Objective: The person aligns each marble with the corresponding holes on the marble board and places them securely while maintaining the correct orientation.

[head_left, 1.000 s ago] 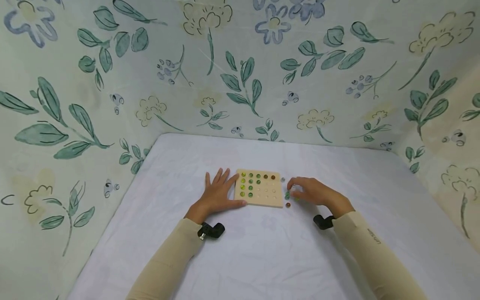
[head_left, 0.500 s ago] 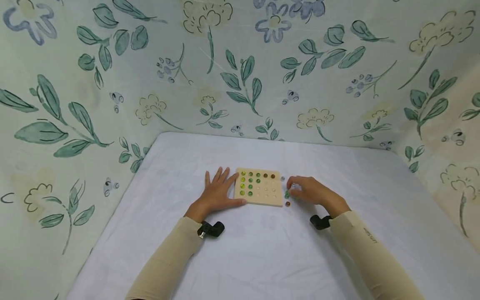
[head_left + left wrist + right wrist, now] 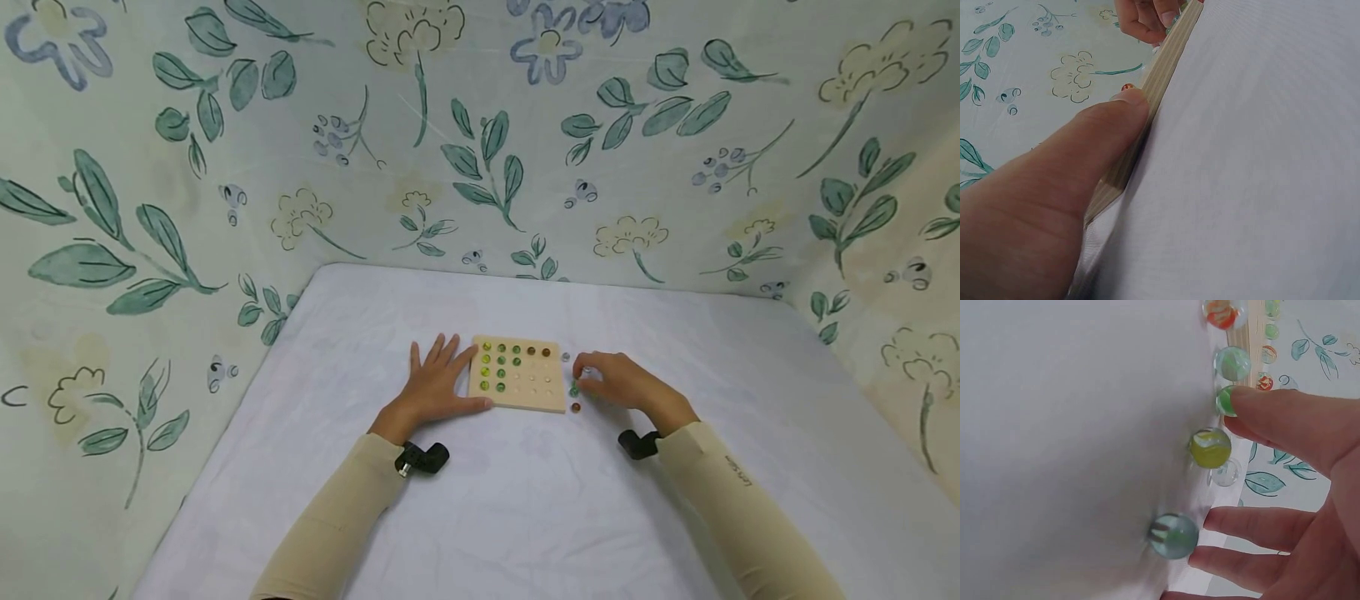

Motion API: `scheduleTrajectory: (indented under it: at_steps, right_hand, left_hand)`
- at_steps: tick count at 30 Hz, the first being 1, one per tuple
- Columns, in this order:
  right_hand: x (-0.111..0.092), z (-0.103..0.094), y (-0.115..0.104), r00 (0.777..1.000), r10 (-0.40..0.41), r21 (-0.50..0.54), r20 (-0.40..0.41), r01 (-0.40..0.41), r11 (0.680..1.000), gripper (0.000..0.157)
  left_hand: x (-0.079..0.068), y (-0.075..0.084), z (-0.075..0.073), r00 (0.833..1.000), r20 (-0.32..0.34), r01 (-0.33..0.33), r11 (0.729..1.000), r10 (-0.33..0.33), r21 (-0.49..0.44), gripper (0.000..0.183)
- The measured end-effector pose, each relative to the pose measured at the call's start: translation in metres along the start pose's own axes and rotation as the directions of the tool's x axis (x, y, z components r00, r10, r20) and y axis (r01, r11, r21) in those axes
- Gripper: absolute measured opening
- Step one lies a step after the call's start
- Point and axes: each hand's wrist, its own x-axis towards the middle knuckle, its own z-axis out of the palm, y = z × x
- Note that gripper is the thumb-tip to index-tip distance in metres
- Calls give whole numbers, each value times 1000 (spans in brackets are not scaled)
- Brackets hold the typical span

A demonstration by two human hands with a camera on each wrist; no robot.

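Observation:
A flat wooden board (image 3: 528, 402) with rows of small hollows lies on the white cloth, with yellow, green and brown-looking marbles filling several hollows. My left hand (image 3: 429, 390) rests at its left side, fingers spread, the thumb (image 3: 1116, 115) along the near edge. Beyond the right edge, my right hand (image 3: 628, 383) is lowered among loose marbles. Its thumb and index finger pinch a green marble (image 3: 1226, 401), while the other fingers stay apart. Around them lie a yellow marble (image 3: 1210, 449), a clear marble (image 3: 1225, 472) and a pale green marble (image 3: 1174, 536).
An orange and white marble (image 3: 1222, 311) and another greenish marble (image 3: 1233, 363) sit close beside the board's right edge. White cloth (image 3: 487, 508) covers the table. Flower-patterned fabric (image 3: 480, 150) hangs behind and at both sides.
My right hand has shifted slightly left, toward the board and the green marbles. The left hand and the board stay in place.

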Motion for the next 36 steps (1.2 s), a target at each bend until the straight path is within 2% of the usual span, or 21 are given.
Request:
scheduleTrajectory:
  at_steps: [22,36]
  right_hand:
    - [0,0,0,1000,-18,-12,-18,18,1000,8]
    - [3,0,0,1000,9,-6,-2,-9,1000,8]
  left_hand:
    - [0,0,-1,1000,-12,-9,1000,9,5,102]
    - [-1,-1,-2,1000,-6,-10,1000,10,6,103]
